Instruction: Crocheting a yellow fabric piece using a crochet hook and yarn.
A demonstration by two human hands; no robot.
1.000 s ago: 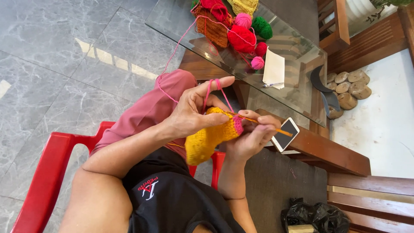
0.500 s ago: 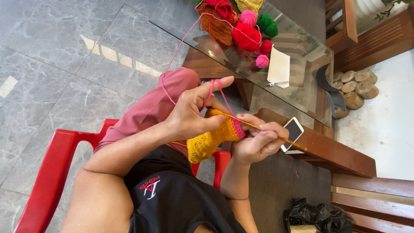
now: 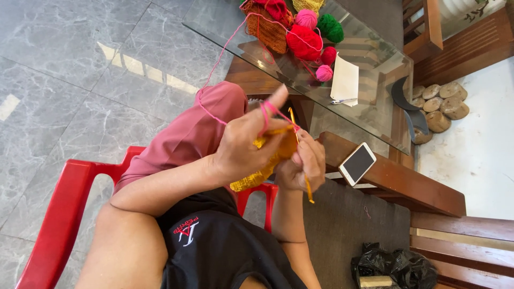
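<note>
My left hand grips a yellow crocheted piece, with pink yarn looped over its raised index finger. My right hand is closed around a yellow crochet hook, whose tip pokes up by the top edge of the piece. The pink strand runs up from my finger to the yarn balls on the glass table. Both hands hover above my knee in pink trousers.
A red yarn ball, a green one, small pink balls and an orange knitted piece lie on the glass table, beside a white paper. A phone rests on a wooden bench. I sit on a red plastic chair. A black bag lies on the floor.
My right hand swung the hook from pointing sideways to nearly upright and moved closer to the left hand. The yellow piece bunched up between both hands.
</note>
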